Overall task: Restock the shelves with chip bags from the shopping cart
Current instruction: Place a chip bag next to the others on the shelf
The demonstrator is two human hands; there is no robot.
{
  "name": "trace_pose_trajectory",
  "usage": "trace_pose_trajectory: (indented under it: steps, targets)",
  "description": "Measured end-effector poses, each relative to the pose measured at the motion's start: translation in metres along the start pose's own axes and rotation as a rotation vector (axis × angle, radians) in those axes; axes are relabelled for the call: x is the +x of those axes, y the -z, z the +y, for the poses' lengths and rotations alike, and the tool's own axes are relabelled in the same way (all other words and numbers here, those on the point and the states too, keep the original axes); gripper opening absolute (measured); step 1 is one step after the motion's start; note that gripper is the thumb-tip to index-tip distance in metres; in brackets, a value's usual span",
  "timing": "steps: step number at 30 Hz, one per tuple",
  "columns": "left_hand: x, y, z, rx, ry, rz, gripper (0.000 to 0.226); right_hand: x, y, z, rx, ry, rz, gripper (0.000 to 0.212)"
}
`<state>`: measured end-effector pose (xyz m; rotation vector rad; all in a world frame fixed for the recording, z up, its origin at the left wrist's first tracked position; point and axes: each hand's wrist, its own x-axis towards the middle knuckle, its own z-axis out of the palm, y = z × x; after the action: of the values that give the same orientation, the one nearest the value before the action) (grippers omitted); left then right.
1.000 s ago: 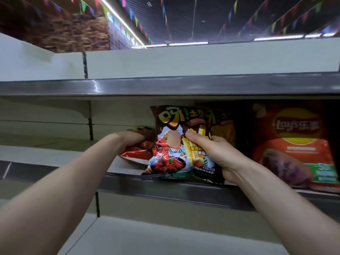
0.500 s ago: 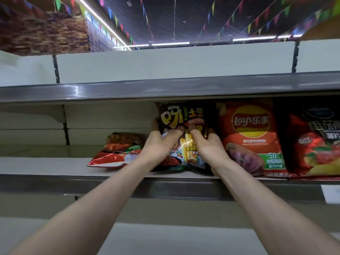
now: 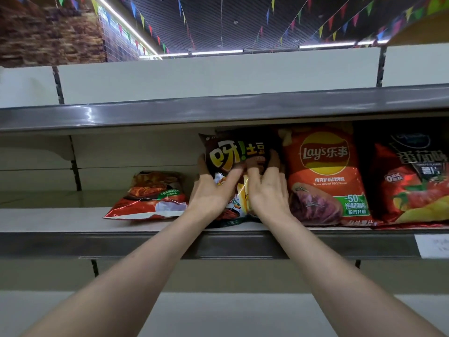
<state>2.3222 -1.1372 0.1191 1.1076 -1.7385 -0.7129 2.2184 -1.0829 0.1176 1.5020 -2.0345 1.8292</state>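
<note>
Shelving unit fills the view. Upper shelf (image 3: 218,110): grey front rail, pale back panel above it. Middle shelf (image 3: 60,217): pale board, dark front rail, bare board on its left part.

Stock on the middle shelf, right to left:
- Red-and-black tomato bag (image 3: 413,181), upright, at the far right, its top close under the upper shelf.
- Orange Lay's bag (image 3: 323,176), upright, just beside the tomato bag on its left (green "-50%" panel low on the front).
- Dark brown chip bag (image 3: 233,152), upright, bottom edge on the board near the front rail, right side against the Lay's bag. Yellow lettering across its top half; lower half mostly hidden by the hands.
- Red bag (image 3: 150,195), lying flat and tilted up toward the back, left of the dark brown chip bag. Whether the two touch cannot be told.

Hands: both reach up from below, forearms bare.
- Left hand (image 3: 211,195): grip grasping the dark brown chip bag, thumb across the front, fingers wrapped behind its left edge.
- Right hand (image 3: 267,190): grip grasping the same bag, fingers curled round its right edge, between it and the Lay's bag.

Small items: white paper label (image 3: 432,245) on the front rail at far right, print unreadable. Coloured pennant strings (image 3: 340,23) under the dark ceiling.
</note>
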Motion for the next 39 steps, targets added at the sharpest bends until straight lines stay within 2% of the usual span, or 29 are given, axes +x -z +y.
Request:
trace_pose_trajectory:
  steps: [3, 5, 7, 9, 12, 15, 20, 26, 28, 32, 35, 39]
  targets:
    - [0.002, 0.001, 0.000, 0.002, -0.001, -0.032, 0.062, -0.006, 0.004, -0.006, -0.288, 0.237, 0.028, 0.058]
    - [0.001, 0.002, -0.002, -0.006, 0.003, -0.054, 0.060, -0.006, 0.006, -0.010, -0.514, 0.369, -0.018, 0.052]
    - [0.001, 0.001, -0.003, 0.000, 0.022, -0.054, 0.051, -0.004, 0.005, -0.008, -0.659, 0.416, -0.098, 0.051]
    - [0.002, -0.001, 0.000, 0.014, 0.044, -0.021, 0.046, -0.001, 0.000, -0.003, -0.715, 0.434, -0.109, 0.047]
    - [0.000, -0.001, 0.006, 0.151, 0.030, 0.098, 0.050, 0.002, -0.009, 0.005, -0.701, 0.574, 0.071, 0.031]
    - [-0.005, -0.001, 0.004, 0.249, -0.152, 0.129, 0.042, -0.001, -0.012, 0.006, -0.715, 0.637, 0.033, 0.037]
    - [-0.002, 0.004, 0.004, 0.208, -0.141, 0.065, 0.045, -0.005, -0.009, 0.007, -0.694, 0.645, 0.037, 0.039]
    - [-0.004, 0.035, 0.009, 0.181, -0.231, 0.252, 0.041, -0.002, -0.005, 0.010, -0.610, 0.731, 0.223, 0.032]
    - [0.001, 0.048, 0.004, 0.226, -0.207, 0.262, 0.043, -0.003, -0.005, 0.010, -0.622, 0.708, 0.228, 0.031]
    - [0.012, 0.071, -0.014, 0.239, -0.114, 0.230, 0.048, -0.007, -0.004, 0.008, -0.625, 0.660, 0.092, 0.036]
    - [0.020, 0.088, -0.023, 0.265, -0.042, 0.220, 0.038, -0.008, -0.003, 0.007, -0.623, 0.658, 0.122, 0.028]
    - [0.040, 0.119, -0.039, 0.400, 0.035, 0.225, 0.047, -0.022, -0.024, -0.021, -0.522, 0.791, 0.172, 0.036]
